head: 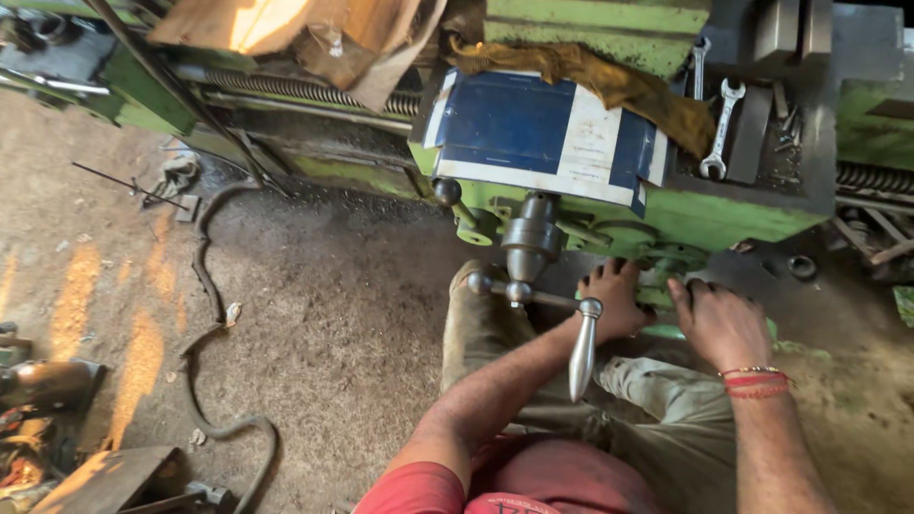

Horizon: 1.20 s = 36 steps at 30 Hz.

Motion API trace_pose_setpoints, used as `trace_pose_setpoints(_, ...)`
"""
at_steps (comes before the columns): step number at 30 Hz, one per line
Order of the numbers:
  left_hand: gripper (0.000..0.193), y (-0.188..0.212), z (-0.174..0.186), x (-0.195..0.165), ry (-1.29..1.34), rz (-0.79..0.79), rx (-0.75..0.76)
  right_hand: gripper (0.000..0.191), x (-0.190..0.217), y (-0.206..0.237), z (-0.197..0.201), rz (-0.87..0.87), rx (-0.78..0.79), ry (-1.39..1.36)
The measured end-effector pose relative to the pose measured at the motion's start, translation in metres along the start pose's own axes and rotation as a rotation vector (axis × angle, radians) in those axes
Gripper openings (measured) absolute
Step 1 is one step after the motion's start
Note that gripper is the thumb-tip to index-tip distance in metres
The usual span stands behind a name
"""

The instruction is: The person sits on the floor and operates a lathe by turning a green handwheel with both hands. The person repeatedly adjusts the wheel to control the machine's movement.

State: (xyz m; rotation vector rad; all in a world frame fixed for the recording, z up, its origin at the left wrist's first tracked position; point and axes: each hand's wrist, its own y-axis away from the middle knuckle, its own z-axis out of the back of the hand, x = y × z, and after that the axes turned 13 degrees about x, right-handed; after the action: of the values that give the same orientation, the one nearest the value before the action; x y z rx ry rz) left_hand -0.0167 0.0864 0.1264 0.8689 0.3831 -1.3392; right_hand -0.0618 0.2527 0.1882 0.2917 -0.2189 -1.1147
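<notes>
Head view looked down on a green lathe carriage [666, 214], taken here as the landmark. Both hands were low on its front face, under the apron. Left hand [614, 300] was pressed against the green handwheel [666, 262] there, fingers curled onto its rim; grip looked closed on the wheel, though the fingertips were partly hidden. Right hand [724, 324] sat just right of the left, fingers bent over the same wheel's lower edge, touching it; how tight that grip was, could not tell. Red thread bands [757, 383] were on the right wrist.

A steel crank handle [583, 347] hung from the carriage front, just left of the left hand, crossing in front of the left forearm; not touched by either hand. Above it a grey steel hub [531, 238] stuck out of the carriage, with a black ball knob [446, 191] to its left.

On top of the carriage lay a blue and white sheet [533, 133], with a dirty yellow rag [609, 81] behind and right of it. Two open-end spanners [722, 128] lay at the carriage's right end. Lead screw [305, 90] ran off left of the carriage, under cardboard [286, 29].

Below the carriage was a dirt floor [333, 314]; a dark hose [205, 314] snaked across it, well left of the hands. The person's khaki trouser knees [486, 324] were directly under the carriage front.
</notes>
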Motion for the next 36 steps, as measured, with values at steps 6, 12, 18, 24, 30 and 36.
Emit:
trace_pose_setpoints(6,0.101,0.000,0.023,0.002,0.113,0.105,0.134,0.056,0.014,0.007,0.014,0.012,-0.033,0.000)
trace_pose_setpoints(12,0.088,-0.015,0.009,0.019,0.088,-0.034,0.137,0.065,0.001,0.009,-0.006,0.152,-0.252,0.020)
trace_pose_setpoints(18,0.095,-0.017,0.008,0.031,-0.004,-0.228,-0.053,0.070,-0.018,-0.020,-0.063,0.190,-0.416,0.061)
trace_pose_setpoints(24,0.081,-0.008,0.010,0.027,0.140,-0.278,-0.083,0.059,-0.033,-0.041,-0.094,0.396,-0.600,-0.176)
trace_pose_setpoints(30,0.085,-0.013,0.007,0.030,0.100,-0.271,-0.143,0.063,-0.017,-0.018,-0.055,0.189,-0.339,-0.057)
trace_pose_setpoints(36,0.080,-0.027,0.001,0.041,0.056,-0.039,0.060,0.067,-0.001,0.012,-0.020,0.084,-0.372,-0.116)
